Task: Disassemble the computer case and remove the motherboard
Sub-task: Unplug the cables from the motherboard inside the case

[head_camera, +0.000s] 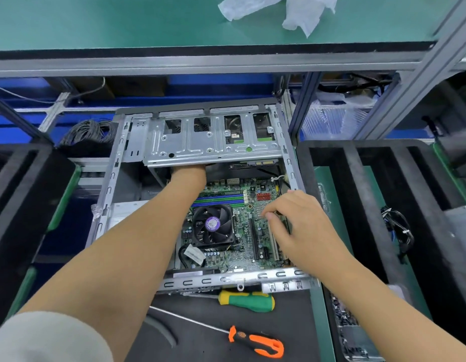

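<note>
An open grey computer case (107, 194) lies on the bench with its side off. The green motherboard (242, 226) sits inside, carrying a black CPU fan (213, 227) with a purple label and blue memory slots. My left hand (188, 172) reaches under the silver drive cage (197, 147); only its wrist shows and the fingers are hidden. My right hand (295, 222) hovers over the board's right edge, fingers curled, thumb and forefinger pinching something small that I cannot make out.
A green-and-yellow screwdriver (246, 301) and an orange-handled screwdriver (255, 340) lie on the black mat in front of the case. Black foam trays (331, 158) flank both sides; the right one holds a cable bundle (399, 228). A shelf with plastic bags (299, 11) overhangs.
</note>
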The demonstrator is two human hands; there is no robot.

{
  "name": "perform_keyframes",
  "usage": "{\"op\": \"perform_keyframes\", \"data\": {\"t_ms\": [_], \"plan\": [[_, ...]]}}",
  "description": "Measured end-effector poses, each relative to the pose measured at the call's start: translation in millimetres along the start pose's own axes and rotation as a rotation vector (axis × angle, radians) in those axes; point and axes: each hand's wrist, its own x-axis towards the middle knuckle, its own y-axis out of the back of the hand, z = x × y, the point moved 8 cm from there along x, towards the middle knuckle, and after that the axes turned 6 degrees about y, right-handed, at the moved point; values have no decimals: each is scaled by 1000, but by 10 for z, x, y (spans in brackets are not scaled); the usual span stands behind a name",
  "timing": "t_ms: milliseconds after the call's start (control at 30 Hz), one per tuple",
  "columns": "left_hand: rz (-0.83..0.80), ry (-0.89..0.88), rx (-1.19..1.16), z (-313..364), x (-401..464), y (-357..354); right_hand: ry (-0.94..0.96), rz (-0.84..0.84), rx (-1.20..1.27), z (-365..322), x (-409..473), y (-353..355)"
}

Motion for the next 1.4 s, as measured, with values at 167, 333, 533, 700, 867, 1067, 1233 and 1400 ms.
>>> {"op": "perform_keyframes", "data": {"t_ms": [167,333,533,700,867,1067,1233,1400], "plan": [[140,-214,-298,51,-553,120,0,-13,-34,-27,-21,-1],[149,-404,-642,-8,-1205,188,17,85,-76,-113,-56,74],[272,-457,-854,-256,-1855,240,136,289,-234,-412,-243,292],[591,-592,-1050,-484,-2576,263,287,348,-129,-845,-934,50],[779,-685,-1065,-601,-3154,-196,91,58,-141,-616,-1510,-682],[504,-481,-973,-725,-2970,-1070,-436,-67,35,-136,-1623,-1069],[352,-331,-891,-765,-2726,-1422,-619,-31,161,-25,-1624,-1192],[371,-300,-850,-708,-2690,-1473,-607,-8,178,17,-1605,-1192]]}}
